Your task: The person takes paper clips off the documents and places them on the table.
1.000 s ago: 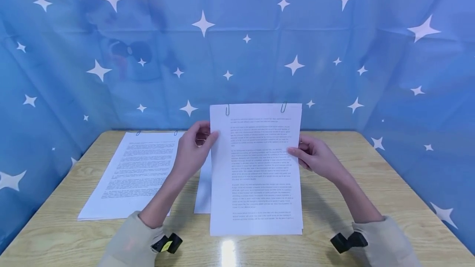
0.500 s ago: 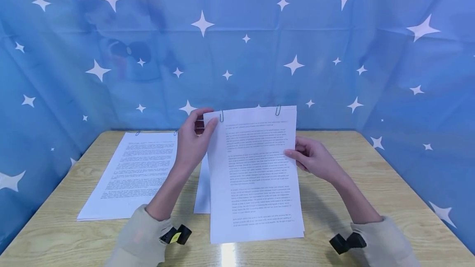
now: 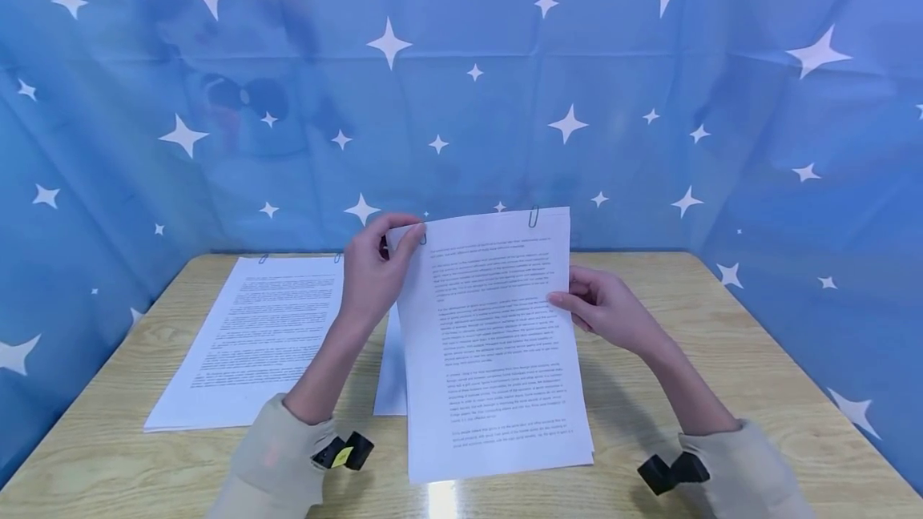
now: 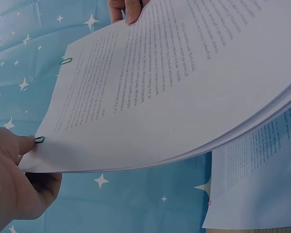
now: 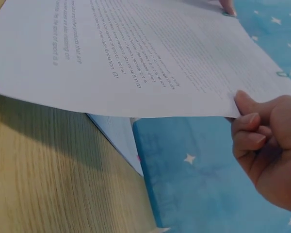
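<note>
A stack of printed paper [image 3: 490, 351] is held up, tilted, over the table, its left top corner lower than the right. My left hand [image 3: 378, 267] pinches that left top corner, thumb in front, right at a green paper clip [image 4: 40, 140]. At the right edge, my right hand [image 3: 609, 307] pinches the sheets between thumb and fingers. A second green paper clip [image 3: 534, 217] sits on the top edge near the right corner. In the left wrist view the stack bows, and several sheet edges show along its side.
Another clipped stack of printed sheets [image 3: 252, 343] lies on the left of the wooden table [image 3: 721, 327]. More white paper [image 3: 390, 375] lies behind the held stack, mostly hidden by it. A blue curtain with white stars [image 3: 461, 102] hangs around the back and sides.
My left hand has moved up along the left edge to the top corner, over the left clip. The held stack has tilted, its left top corner dropping and shifting left.
</note>
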The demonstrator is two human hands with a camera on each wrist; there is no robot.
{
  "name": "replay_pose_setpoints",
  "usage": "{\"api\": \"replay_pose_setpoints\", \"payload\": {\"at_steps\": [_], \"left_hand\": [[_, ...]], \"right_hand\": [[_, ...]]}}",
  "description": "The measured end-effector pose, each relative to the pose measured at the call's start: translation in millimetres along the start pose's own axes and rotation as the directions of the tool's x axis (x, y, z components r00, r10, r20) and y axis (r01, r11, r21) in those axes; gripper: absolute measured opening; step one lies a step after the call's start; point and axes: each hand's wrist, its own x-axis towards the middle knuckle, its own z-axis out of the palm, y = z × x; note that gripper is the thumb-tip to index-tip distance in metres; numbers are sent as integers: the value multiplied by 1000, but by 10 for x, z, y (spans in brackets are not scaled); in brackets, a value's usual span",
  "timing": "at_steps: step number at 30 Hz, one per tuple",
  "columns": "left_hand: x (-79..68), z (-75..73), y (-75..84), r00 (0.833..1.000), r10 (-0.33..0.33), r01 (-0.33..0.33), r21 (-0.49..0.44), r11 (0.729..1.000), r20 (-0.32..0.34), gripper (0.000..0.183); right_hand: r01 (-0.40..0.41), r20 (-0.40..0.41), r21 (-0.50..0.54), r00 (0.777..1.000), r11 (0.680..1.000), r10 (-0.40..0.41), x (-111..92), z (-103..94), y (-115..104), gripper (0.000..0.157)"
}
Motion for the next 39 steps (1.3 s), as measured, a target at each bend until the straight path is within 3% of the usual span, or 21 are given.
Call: {"api": "replay_pose_setpoints", "payload": {"at_steps": [6, 19, 31, 39], "left_hand": [[6, -21, -27, 999, 39, -39, -9, 999, 15, 16], [20, -11, -44, 999, 34, -33, 24, 999, -29, 14], [-8, 10, -26, 993, -5, 1, -29, 1000, -118, 16], [25, -66, 38, 982, -40, 12, -150, 989, -187, 18]], "right_hand": [[-18, -3, -22, 1000, 1000, 18, 0, 21, 8, 24], [-38, -25, -53, 999, 998, 37, 5, 27, -21, 22], [-34, -33, -64, 999, 997, 32, 16, 52, -32, 22], [-43, -48, -79, 998, 996, 40, 8, 27, -37, 20]]}}
